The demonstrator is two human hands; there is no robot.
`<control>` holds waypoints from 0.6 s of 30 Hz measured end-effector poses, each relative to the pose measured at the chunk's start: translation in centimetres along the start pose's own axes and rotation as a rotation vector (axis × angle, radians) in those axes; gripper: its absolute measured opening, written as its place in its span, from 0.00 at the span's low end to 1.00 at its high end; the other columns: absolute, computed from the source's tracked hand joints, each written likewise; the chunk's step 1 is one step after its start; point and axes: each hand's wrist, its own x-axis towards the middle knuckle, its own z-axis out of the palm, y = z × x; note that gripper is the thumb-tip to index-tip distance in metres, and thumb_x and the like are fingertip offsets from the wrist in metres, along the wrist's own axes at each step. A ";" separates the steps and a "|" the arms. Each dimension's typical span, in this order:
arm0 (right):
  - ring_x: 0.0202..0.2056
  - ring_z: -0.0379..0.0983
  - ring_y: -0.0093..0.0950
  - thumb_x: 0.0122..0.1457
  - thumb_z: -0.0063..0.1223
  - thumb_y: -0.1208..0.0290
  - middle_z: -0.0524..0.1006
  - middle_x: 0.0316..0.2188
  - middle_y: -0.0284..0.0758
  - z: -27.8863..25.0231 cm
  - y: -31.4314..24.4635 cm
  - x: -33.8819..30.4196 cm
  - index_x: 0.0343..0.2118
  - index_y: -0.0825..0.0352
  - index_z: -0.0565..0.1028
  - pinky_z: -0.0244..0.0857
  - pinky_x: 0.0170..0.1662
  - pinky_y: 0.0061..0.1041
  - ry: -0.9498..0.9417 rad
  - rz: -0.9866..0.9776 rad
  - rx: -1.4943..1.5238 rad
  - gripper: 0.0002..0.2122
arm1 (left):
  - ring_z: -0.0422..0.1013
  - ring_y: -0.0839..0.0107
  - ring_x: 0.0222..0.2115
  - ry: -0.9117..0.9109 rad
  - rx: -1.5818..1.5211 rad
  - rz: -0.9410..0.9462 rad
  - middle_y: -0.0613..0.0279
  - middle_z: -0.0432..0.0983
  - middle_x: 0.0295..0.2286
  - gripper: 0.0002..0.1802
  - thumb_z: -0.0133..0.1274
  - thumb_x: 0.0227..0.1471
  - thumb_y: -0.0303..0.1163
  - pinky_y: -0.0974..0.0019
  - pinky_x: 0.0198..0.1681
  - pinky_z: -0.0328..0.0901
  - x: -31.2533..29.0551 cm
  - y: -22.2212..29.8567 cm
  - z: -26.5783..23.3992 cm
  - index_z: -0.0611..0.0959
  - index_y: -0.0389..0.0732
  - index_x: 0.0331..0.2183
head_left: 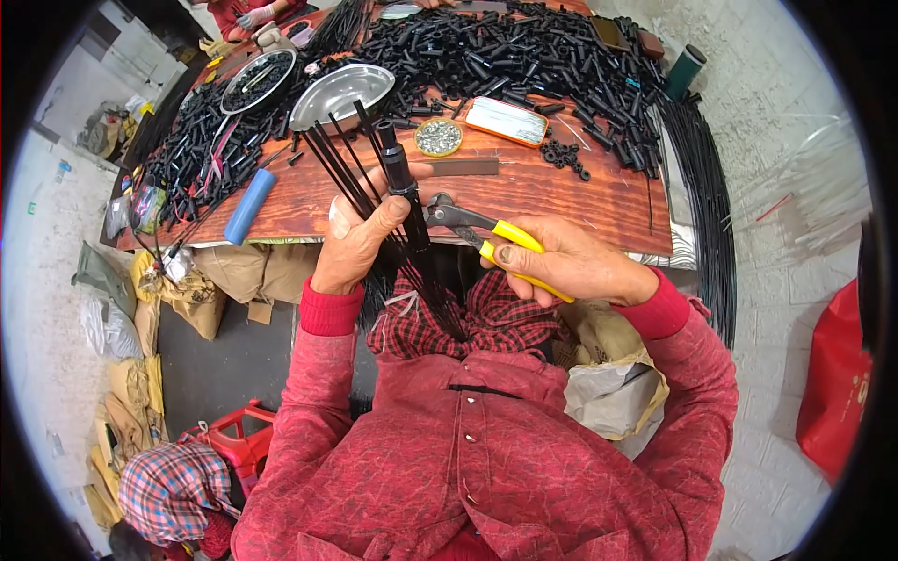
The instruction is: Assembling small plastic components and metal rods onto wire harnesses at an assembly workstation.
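In my left hand point(358, 243) is a bundle of thin black rods point(342, 170), slanting from above the table edge down toward my lap. The same hand's thumb presses against an upright black tubular part point(397, 168) with a stepped, narrower top. My right hand point(561, 260) grips a pair of pincers point(519, 236) with yellow handles. Their dark jaws lie right beside the tubular part, near my left thumb; whether they touch it I cannot tell. A red checked cloth point(412, 327) covers my lap under the rods' lower ends.
On the red-brown wooden table point(599, 206) lies a large heap of black tubular parts point(505, 56). Nearer are a metal bowl point(344, 93), a yellow dish of small metal pieces point(438, 137), a tray of thin wires point(506, 122) and a blue roll point(249, 208). Another person's gloved hand point(254, 17) shows far left.
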 end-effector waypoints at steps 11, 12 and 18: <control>0.23 0.69 0.15 0.66 0.45 0.62 0.73 0.27 0.29 -0.3 0.6 0.3 0.48 0.69 0.72 0.64 0.26 0.14 -0.021 -0.071 0.064 0.16 | 0.75 0.71 0.37 -0.027 -0.062 -0.013 0.55 0.78 0.39 0.24 0.52 0.60 0.43 0.68 0.42 0.70 0.1 0.5 -0.2 0.75 0.32 0.48; 0.23 0.69 0.15 0.67 0.45 0.62 0.73 0.27 0.29 -0.3 0.5 0.3 0.48 0.69 0.72 0.64 0.27 0.14 -0.030 -0.067 0.047 0.16 | 0.75 0.70 0.38 -0.026 -0.074 -0.023 0.55 0.78 0.39 0.25 0.52 0.60 0.44 0.68 0.42 0.70 0.1 0.4 -0.2 0.75 0.31 0.48; 0.23 0.70 0.15 0.67 0.45 0.61 0.74 0.27 0.29 -0.5 0.7 0.8 0.48 0.69 0.72 0.64 0.27 0.14 -0.041 -0.061 0.040 0.16 | 0.75 0.70 0.38 -0.026 -0.073 -0.024 0.54 0.78 0.39 0.27 0.51 0.60 0.46 0.67 0.42 0.70 0.2 0.2 -0.6 0.75 0.31 0.48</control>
